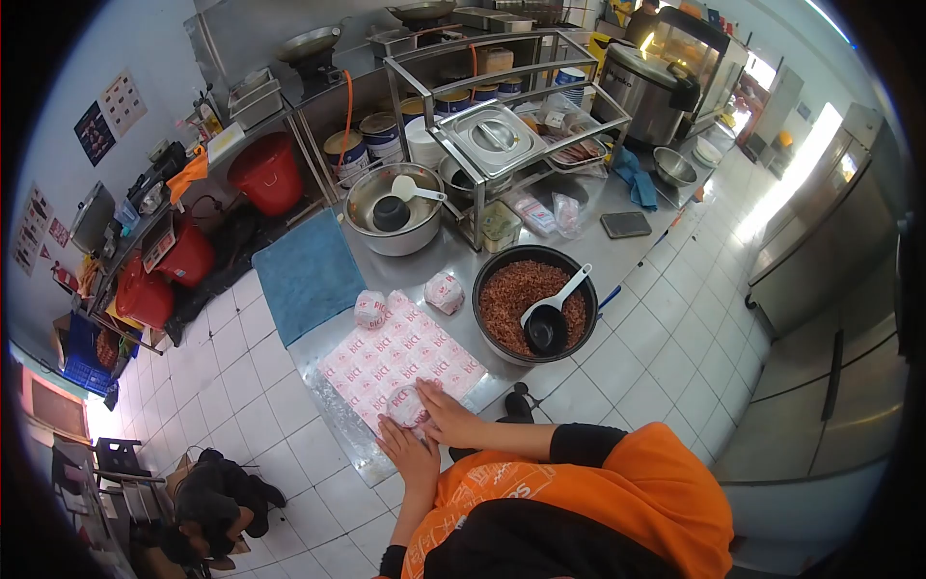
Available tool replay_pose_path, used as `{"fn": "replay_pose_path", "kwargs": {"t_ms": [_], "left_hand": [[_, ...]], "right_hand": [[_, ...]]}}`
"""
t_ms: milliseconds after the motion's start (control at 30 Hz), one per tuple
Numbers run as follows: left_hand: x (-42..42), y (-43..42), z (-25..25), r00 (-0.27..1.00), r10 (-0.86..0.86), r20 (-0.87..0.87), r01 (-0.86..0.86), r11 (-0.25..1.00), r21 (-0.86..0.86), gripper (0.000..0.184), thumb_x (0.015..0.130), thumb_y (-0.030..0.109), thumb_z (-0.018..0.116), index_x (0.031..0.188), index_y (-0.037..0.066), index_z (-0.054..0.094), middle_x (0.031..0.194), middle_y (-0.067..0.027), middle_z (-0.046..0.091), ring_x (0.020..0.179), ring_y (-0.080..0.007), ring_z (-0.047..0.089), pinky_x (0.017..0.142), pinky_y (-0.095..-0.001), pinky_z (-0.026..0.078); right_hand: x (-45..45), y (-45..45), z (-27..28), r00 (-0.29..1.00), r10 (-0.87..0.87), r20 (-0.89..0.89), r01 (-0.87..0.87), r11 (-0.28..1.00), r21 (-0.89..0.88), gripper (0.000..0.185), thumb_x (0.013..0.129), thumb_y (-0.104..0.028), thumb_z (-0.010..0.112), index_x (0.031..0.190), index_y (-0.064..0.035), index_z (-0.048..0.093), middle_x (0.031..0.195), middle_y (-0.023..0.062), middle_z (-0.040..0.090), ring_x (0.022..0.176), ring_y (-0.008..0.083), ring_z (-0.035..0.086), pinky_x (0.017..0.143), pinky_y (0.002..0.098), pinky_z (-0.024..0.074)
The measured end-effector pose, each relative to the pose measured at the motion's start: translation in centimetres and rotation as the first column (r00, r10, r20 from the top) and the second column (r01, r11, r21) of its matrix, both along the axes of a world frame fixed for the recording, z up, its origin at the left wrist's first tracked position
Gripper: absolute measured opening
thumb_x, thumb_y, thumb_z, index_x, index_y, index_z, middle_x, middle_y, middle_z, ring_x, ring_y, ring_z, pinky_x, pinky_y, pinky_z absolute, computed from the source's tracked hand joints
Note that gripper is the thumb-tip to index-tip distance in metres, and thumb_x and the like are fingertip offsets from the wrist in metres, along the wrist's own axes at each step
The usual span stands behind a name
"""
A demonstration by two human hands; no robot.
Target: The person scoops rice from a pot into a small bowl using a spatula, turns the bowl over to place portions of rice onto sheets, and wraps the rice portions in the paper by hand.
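"How do our fingers sit?"

"Our left hand (pixel 411 455) and right hand (pixel 449 415) are closed round a wrapped bundle (pixel 407 407) at the near end of the printed paper (pixel 415 352); how firmly, we can't quite tell at this size."

"And around that paper?"

"We have one wrapped parcel (pixel 369 310) by its far corner, another parcel (pixel 444 292) just beyond, a black pot (pixel 485 333) of reddish-brown rice (pixel 511 297) to its right, a blue mat (pixel 313 275) behind its left side."
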State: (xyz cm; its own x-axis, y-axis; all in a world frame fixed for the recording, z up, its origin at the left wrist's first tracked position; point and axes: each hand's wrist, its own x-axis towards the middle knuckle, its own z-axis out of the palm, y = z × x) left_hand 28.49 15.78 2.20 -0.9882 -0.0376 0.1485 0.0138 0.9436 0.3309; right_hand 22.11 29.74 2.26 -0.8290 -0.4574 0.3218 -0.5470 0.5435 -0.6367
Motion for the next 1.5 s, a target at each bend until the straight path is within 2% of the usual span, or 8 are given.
{"fn": "replay_pose_path", "kwargs": {"t_ms": [233, 467, 533, 700, 1067, 1267, 1400, 1500], "left_hand": [[0.4, -0.8, -2.2, 0.997, -0.007, 0.073, 0.007, 1.0, -0.01, 0.082, 0.087, 0.036, 0.056, 0.142, -0.015, 0.02, 0.15, -0.0382, 0.01, 0.142, -0.0509, 0.004, 0.113, -0.0607, 0.003], [0.0, -0.7, -1.6, 0.992, -0.024, 0.128, 0.017, 0.998, 0.054, 0.087, 0.087, 0.036, 0.058, 0.145, -0.012, 0.015, 0.148, -0.0408, 0.011, 0.141, -0.0526, 0.004, 0.113, -0.0603, 0.003], [0.4, -1.2, -2.4, 1.0, -0.03, 0.001, 0.03, 0.999, 0.045, 0.087, 0.088, 0.035, 0.058, 0.147, -0.011, 0.012, 0.148, -0.0406, 0.012, 0.141, -0.0517, 0.005, 0.115, -0.0572, 0.004], [1.5, -0.1, 4.5, 0.987, 0.049, -0.153, 0.125, 0.36, 0.924, 0.082, 0.092, 0.028, 0.054, 0.148, -0.008, 0.007, 0.153, -0.0241, 0.019, 0.144, -0.0357, 0.015, 0.118, -0.0437, 0.009], [2.2, -1.0, 3.6, 0.975, 0.195, 0.107, 0.027, -0.58, 0.814, 0.05, 0.098, 0.031, 0.053, 0.138, 0.004, 0.04, 0.132, -0.0077, 0.053, 0.12, -0.0176, 0.052, 0.102, -0.0372, 0.041], [1.2, -2.1, 2.9, 0.951, 0.162, 0.264, -0.242, -0.142, 0.96, 0.05, 0.094, 0.028, 0.059, 0.133, 0.0, 0.044, 0.123, -0.0121, 0.058, 0.108, -0.0242, 0.059, 0.095, -0.0399, 0.045], [-0.8, -3.1, 4.3, 0.924, 0.078, 0.375, -0.315, 0.71, 0.629, 0.058, 0.09, 0.031, 0.062, 0.133, -0.004, 0.044, 0.131, -0.0221, 0.051, 0.121, -0.0343, 0.049, 0.103, -0.0454, 0.037], [0.3, -2.2, 4.8, 0.996, 0.074, 0.055, -0.09, 0.916, 0.392, 0.061, 0.088, 0.035, 0.062, 0.135, 0.0, 0.045, 0.14, -0.0238, 0.043, 0.132, -0.0373, 0.037, 0.109, -0.0485, 0.03]], "right_hand": [[-2.3, -4.9, 4.6, 0.784, 0.173, 0.596, 0.007, 0.958, -0.287, 0.082, 0.091, -0.032, 0.06, 0.152, -0.0051, 0.013, 0.139, 0.033, 0.038, 0.124, 0.0462, 0.044, 0.105, 0.0418, 0.037], [-4.3, -6.9, -3.1, 0.923, 0.081, 0.377, 0.042, 0.951, -0.308, 0.065, 0.096, -0.03, 0.056, 0.147, -0.0008, 0.028, 0.127, 0.0234, 0.054, 0.117, 0.0324, 0.054, 0.101, 0.0363, 0.0423], [-3.6, -5.2, 2.5, 0.533, 0.276, 0.8, 0.266, 0.843, -0.468, 0.062, 0.098, -0.031, 0.054, 0.146, -0.0006, 0.03, 0.127, 0.0168, 0.055, 0.115, 0.0249, 0.056, 0.102, 0.036, 0.0435], [-2.3, -6.0, 4.2, 0.234, 0.684, 0.691, 0.529, 0.506, -0.681, 0.051, 0.101, -0.032, 0.045, 0.144, -0.0062, 0.038, 0.123, 0.0114, 0.054, 0.11, 0.0189, 0.055, 0.094, 0.0307, 0.0474], [0.1, -6.8, 9.6, 0.967, 0.238, 0.089, -0.221, 0.96, -0.174, 0.042, 0.105, -0.033, 0.031, 0.129, -0.0117, 0.058, 0.119, 0.0138, 0.059, 0.109, 0.028, 0.057, 0.091, 0.0347, 0.0444], [-1.0, -6.1, 9.9, 0.754, 0.318, 0.574, -0.069, 0.908, -0.412, 0.041, 0.105, -0.031, 0.032, 0.126, -0.0087, 0.059, 0.111, 0.0181, 0.064, 0.098, 0.03, 0.061, 0.087, 0.0329, 0.0467], [-4.7, -4.4, 3.8, 0.917, 0.17, 0.36, -0.005, 0.909, -0.416, 0.037, 0.104, -0.03, 0.038, 0.127, -0.0107, 0.059, 0.108, 0.0192, 0.065, 0.097, 0.0313, 0.063, 0.087, 0.0329, 0.0478], [-7.8, -1.5, 4.6, 0.945, -0.2, 0.26, 0.138, 0.961, 0.239, 0.036, 0.1, -0.028, 0.044, 0.131, -0.0141, 0.057, 0.111, 0.0173, 0.063, 0.106, 0.0309, 0.059, 0.093, 0.0375, 0.0455]]}}
